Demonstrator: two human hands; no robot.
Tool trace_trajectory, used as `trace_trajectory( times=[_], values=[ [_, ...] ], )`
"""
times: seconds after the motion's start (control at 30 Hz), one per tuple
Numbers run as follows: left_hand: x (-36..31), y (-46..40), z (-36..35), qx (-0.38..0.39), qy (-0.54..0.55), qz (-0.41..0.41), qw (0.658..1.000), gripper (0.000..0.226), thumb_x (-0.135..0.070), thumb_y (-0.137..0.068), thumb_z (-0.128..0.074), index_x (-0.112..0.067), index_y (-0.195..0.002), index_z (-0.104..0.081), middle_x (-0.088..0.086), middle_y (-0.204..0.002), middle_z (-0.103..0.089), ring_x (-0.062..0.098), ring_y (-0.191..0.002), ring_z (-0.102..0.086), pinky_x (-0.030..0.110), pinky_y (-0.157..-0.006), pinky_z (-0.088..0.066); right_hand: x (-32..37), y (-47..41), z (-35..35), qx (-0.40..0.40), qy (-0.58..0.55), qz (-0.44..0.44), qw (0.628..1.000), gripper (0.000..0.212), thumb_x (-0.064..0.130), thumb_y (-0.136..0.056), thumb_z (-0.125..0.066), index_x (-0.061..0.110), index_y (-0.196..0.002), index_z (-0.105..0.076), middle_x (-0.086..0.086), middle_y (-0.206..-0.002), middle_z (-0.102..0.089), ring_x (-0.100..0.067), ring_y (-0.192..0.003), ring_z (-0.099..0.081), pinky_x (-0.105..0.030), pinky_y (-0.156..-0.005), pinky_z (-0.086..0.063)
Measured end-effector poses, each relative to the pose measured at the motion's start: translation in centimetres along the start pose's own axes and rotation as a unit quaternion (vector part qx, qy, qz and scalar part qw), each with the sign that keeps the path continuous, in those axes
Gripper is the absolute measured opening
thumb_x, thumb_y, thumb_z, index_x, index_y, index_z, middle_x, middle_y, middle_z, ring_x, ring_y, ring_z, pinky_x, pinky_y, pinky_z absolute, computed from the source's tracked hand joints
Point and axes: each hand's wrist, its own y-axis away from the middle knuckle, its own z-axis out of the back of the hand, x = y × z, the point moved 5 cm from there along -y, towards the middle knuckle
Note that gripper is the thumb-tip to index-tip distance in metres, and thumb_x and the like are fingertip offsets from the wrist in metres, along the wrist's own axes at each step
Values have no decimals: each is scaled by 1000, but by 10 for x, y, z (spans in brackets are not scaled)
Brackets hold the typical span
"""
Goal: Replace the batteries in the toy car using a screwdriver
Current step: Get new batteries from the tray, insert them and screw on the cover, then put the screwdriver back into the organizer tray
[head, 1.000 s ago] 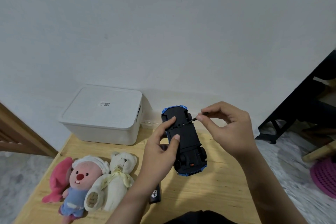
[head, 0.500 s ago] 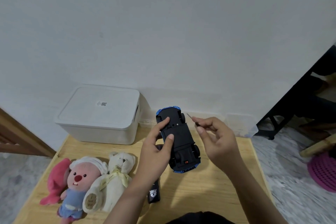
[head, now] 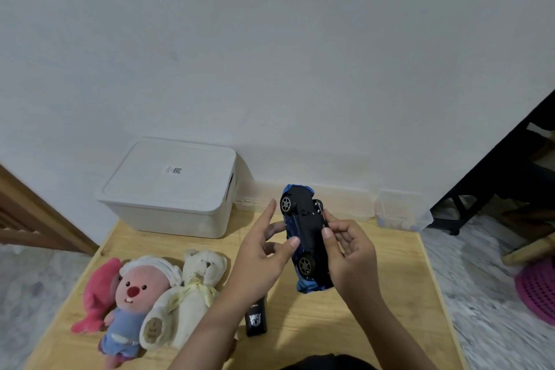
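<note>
while the blue plastic toy car with the black underside point(head: 304, 237) is being held up above the pale wooden desk point(head: 375, 303), tilted on its side so two silver-spoked wheels are facing the camera, the right hand point(head: 350, 252) is carrying most of its weight: its grip is wrapping the far flank, thumb pressing on the black chassis. whether the small screwdriver is tucked in those same fingers cannot be told; only a thin dark sliver is showing near the thumb. the left hand point(head: 264, 252) is lying wide and relaxed, thumb tip touching the blue side, the other fingers straight and apart from the car.

judging from this, the step in hand is turning the car to get at the battery cover. doing it well is likely meaning this: the left hand should be closing around the body so the right is freed for the tool, the underside should be facing squarely upward, and the car should be kept low over the desk so a loosened screw is dropping onto wood rather than the floor. the black remote control point(head: 256, 319) and the white lidded plastic box point(head: 171, 189) are sitting well clear.
</note>
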Motion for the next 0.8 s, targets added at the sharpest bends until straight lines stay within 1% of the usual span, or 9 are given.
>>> trace_trajectory(
  times=[0.07, 0.13, 0.27, 0.37, 0.47, 0.57, 0.67, 0.73, 0.8],
  values=[
    [0, -2, -1, -11, -3, -21, 1000, 65, -23, -88, -66, -45, -140, -36, -13, -124, -61, 10, -105, -62, 44, -94, -52, -4, 2, 0, -3, -32, -23, 999, 14, -5, -88, -55, 7, -83, -58, 1, -111, -66, -1, -101, -65, -14, -79, -51],
    [-1, -3, -5, 8, 15, -22, 1000, 62, -35, -85, -66, -48, -138, -37, -9, -132, -56, 10, -118, -56, 43, -98, -50, -7, 4, 0, -8, -56, -39, 998, 10, -4, -89, -54, 4, -85, -60, -1, -107, -69, -7, -97, -68, -20, -78, -55],
    [4, 0, -16, 71, 143, 44, 986, 59, -26, -88, -61, -51, -134, -34, 9, -116, -65, 22, -103, -67, 41, -85, -56, -15, 7, 0, -6, -56, -64, 996, 10, -1, -90, -55, 5, -86, -61, -9, -105, -71, -20, -99, -68, -37, -83, -56],
    [6, 0, -20, 49, 131, 44, 989, 59, -18, -90, -60, -48, -135, -37, 10, -112, -64, 14, -95, -69, 33, -78, -58, -19, 2, 6, -9, -30, -66, 997, 13, 1, -90, -55, 10, -86, -62, -3, -105, -71, -12, -101, -67, -25, -82, -55],
    [32, -10, -23, 23, 38, 62, 997, 57, -24, -90, -63, -53, -133, -38, -3, -117, -55, 0, -87, -67, 30, -76, -58, -30, -6, 24, -48, 36, -65, 996, 12, 6, -90, -56, 15, -86, -62, 3, -102, -69, -8, -99, -65, -20, -79, -52],
    [63, -20, -28, 27, -114, 70, 991, 61, -47, -82, -66, -62, -132, -33, -7, -122, -50, 3, -99, -60, 34, -87, -55, -43, -5, 43, -111, 64, -75, 989, 10, 9, -90, -58, 14, -83, -62, 1, -93, -70, -12, -89, -65, -22, -70, -48],
    [95, -27, -40, 57, -286, 117, 949, 65, -59, -81, -60, -60, -136, -25, 0, -114, -43, 18, -87, -60, 27, -72, -53, -57, 4, 53, -129, 78, -86, 985, 8, 10, -90, -58, 10, -84, -63, -2, -90, -69, -14, -85, -64, -26, -70, -50],
    [111, -29, -51, 82, -383, 143, 909, 66, -60, -83, -57, -57, -139, -22, 5, -118, -38, 25, -97, -55, 31, -76, -53, -66, 10, 54, -127, 89, -96, 983, 6, 11, -90, -59, 10, -85, -63, -2, -89, -69, -17, -86, -63, -25, -70, -49],
    [120, -30, -62, 85, -423, 150, 890, 66, -59, -84, -55, -54, -141, -22, 7, -124, -33, 27, -109, -46, 34, -83, -51, -71, 16, 54, -127, 92, -108, 982, 5, 12, -90, -59, 12, -85, -63, -2, -91, -69, -16, -89, -63, -23, -71, -48]
  ],
)
